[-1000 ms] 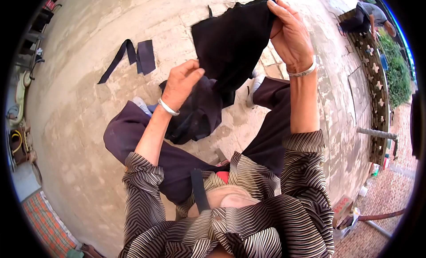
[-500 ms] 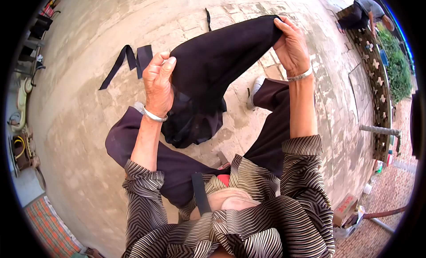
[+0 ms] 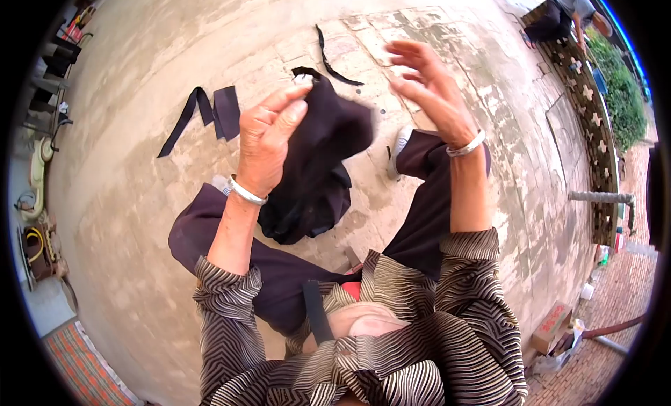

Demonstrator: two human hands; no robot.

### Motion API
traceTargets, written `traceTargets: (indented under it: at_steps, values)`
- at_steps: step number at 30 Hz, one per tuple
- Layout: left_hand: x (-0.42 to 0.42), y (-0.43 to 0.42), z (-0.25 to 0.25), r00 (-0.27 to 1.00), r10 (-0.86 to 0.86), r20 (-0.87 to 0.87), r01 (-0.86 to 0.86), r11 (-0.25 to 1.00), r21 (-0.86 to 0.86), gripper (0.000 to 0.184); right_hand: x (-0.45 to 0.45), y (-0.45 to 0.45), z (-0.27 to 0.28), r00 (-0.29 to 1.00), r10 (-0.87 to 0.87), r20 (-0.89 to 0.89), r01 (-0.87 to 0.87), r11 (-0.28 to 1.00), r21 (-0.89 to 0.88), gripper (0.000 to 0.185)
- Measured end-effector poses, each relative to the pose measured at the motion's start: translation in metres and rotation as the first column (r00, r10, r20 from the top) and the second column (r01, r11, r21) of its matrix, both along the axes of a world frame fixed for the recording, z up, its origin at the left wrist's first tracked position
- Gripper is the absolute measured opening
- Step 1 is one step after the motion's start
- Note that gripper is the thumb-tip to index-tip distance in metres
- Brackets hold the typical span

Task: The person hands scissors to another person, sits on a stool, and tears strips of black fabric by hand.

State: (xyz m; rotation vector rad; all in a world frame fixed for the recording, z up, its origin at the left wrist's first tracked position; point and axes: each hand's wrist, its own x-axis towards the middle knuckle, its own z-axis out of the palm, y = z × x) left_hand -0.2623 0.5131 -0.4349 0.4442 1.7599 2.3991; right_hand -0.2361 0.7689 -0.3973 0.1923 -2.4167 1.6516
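A dark piece of cloth [image 3: 314, 151] hangs between my knees, its lower part bunched low near the ground. My left hand [image 3: 267, 137] pinches its upper edge between thumb and fingers. To the right, my right hand [image 3: 435, 91] is raised and apart from the cloth, its fingers spread, slightly blurred and holding nothing. Beyond my hands a thin black strip [image 3: 327, 60] lies curved on the paving. A bent dark band [image 3: 187, 119] and a dark rectangular scrap [image 3: 226, 112] lie on the ground left of my left hand.
Pale worn paving [image 3: 140, 217] spreads around me. At the upper right a person [image 3: 570, 18] bends by a low patterned wall [image 3: 586, 91] with green plants [image 3: 622, 91]. A cardboard box [image 3: 552, 328] stands at lower right, a plaid cloth [image 3: 87, 364] at lower left.
My right hand has let go of the cloth's right end and opened. That end has dropped and swung left, while my left hand keeps its pinch. More of the thin strip shows.
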Motion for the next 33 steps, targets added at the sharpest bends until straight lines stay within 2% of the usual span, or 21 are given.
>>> traceTargets:
  at_steps: [2, 4, 5, 7, 8, 10, 11, 12, 14, 15, 17, 19, 20, 22, 28, 30, 33]
  values:
    - [0.008, 0.007, 0.003, 0.993, -0.098, -0.063, 0.088, 0.986, -0.144, 0.023, 0.000, -0.019, 0.002, 0.984, 0.166, -0.058, -0.165, 0.986, 0.019, 0.054]
    - [0.013, 0.014, 0.009, 0.992, -0.116, -0.046, 0.110, 0.988, -0.112, 0.022, -0.002, -0.035, 0.002, 0.927, 0.368, -0.077, -0.372, 0.927, -0.047, 0.049]
    - [0.014, 0.014, 0.011, 0.986, -0.161, -0.039, 0.154, 0.977, -0.145, 0.021, -0.002, -0.037, 0.003, 0.925, 0.370, -0.081, -0.375, 0.926, -0.048, 0.049]
    - [0.014, 0.009, 0.014, 0.973, -0.230, 0.013, 0.227, 0.952, -0.205, 0.019, -0.003, -0.044, 0.003, 0.882, 0.452, 0.134, -0.442, 0.892, -0.097, 0.023]
    - [0.014, 0.007, 0.017, 0.975, -0.220, 0.012, 0.218, 0.954, -0.208, 0.019, -0.002, -0.044, 0.004, 0.878, 0.461, 0.131, -0.451, 0.887, -0.100, 0.023]
    - [0.016, 0.003, 0.020, 0.959, -0.285, 0.009, 0.282, 0.944, -0.170, 0.020, 0.002, -0.041, 0.008, 0.902, 0.378, 0.211, -0.359, 0.925, -0.123, 0.015]
    - [0.017, 0.003, 0.019, 0.955, -0.282, 0.088, 0.292, 0.949, -0.124, 0.021, 0.005, -0.039, 0.012, 0.931, 0.316, 0.183, -0.307, 0.948, -0.080, 0.011]
    - [0.017, 0.001, 0.016, 0.957, -0.275, 0.090, 0.285, 0.951, -0.122, 0.021, 0.005, -0.037, 0.015, 0.928, 0.323, 0.186, -0.314, 0.946, -0.079, 0.011]
    - [0.015, -0.007, 0.005, 0.951, -0.291, 0.107, 0.308, 0.931, -0.196, 0.016, 0.005, -0.028, 0.020, 0.979, 0.193, 0.057, -0.196, 0.980, 0.045, 0.012]
    - [0.014, -0.011, 0.002, 0.951, -0.289, 0.109, 0.306, 0.932, -0.195, 0.016, 0.006, -0.024, 0.024, 0.983, 0.163, 0.086, -0.163, 0.987, -0.013, 0.010]
    - [0.011, -0.022, -0.002, 0.945, -0.319, 0.078, 0.324, 0.873, -0.364, 0.013, 0.006, -0.012, 0.030, 0.992, 0.101, 0.079, -0.097, 0.994, -0.056, 0.008]
    - [0.009, -0.033, -0.008, 0.946, -0.312, 0.091, 0.323, 0.869, -0.375, 0.010, 0.006, 0.005, 0.041, 0.997, 0.062, 0.047, -0.057, 0.993, -0.102, 0.008]
    - [0.007, -0.038, -0.010, 0.944, -0.313, 0.104, 0.328, 0.861, -0.387, 0.008, 0.007, 0.012, 0.045, 0.998, 0.028, 0.059, -0.016, 0.980, -0.199, 0.007]
    - [0.005, -0.046, -0.012, 0.944, -0.307, 0.121, 0.329, 0.849, -0.413, 0.009, 0.008, 0.027, 0.050, 0.994, -0.101, 0.036, 0.107, 0.951, -0.289, 0.007]
    - [0.002, -0.058, 0.011, 0.954, -0.286, 0.087, 0.293, 0.839, -0.458, 0.011, 0.011, 0.060, 0.035, 0.983, -0.179, 0.041, 0.181, 0.905, -0.386, 0.009]
    - [0.001, -0.063, 0.027, 0.957, -0.252, 0.143, 0.289, 0.825, -0.486, 0.014, 0.010, 0.064, 0.025, 0.982, -0.181, 0.054, 0.187, 0.894, -0.408, 0.010]
    - [-0.005, -0.069, 0.024, 0.965, -0.224, 0.139, 0.264, 0.827, -0.496, 0.015, 0.007, 0.068, 0.013, 0.979, -0.183, 0.085, 0.201, 0.868, -0.454, 0.011]
